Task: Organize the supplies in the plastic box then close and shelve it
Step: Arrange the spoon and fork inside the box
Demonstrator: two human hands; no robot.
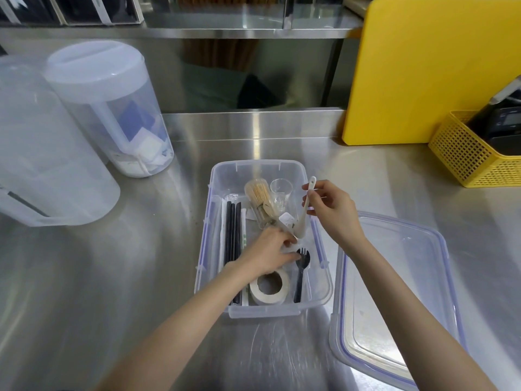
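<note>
A clear plastic box [321, 289] stands open on the steel counter. Inside lie black straws [232, 230], a bamboo whisk [258, 197], a small clear cup [280, 190], a roll of tape [269, 287] and a black spork [301, 270]. My right hand [332, 208] pinches the handle of a white spoon [306, 210], holding it upright over the box's right side. My left hand [267, 253] reaches into the middle of the box, its fingers curled on a small white packet beside the spork. The box's lid [394, 300] lies flat to the right.
Two large translucent canisters [110, 108] stand at the left. A yellow cutting board [423, 69] leans at the back right, with a yellow mesh basket [473, 156] holding dark devices beside it. A raised steel ledge runs behind the box.
</note>
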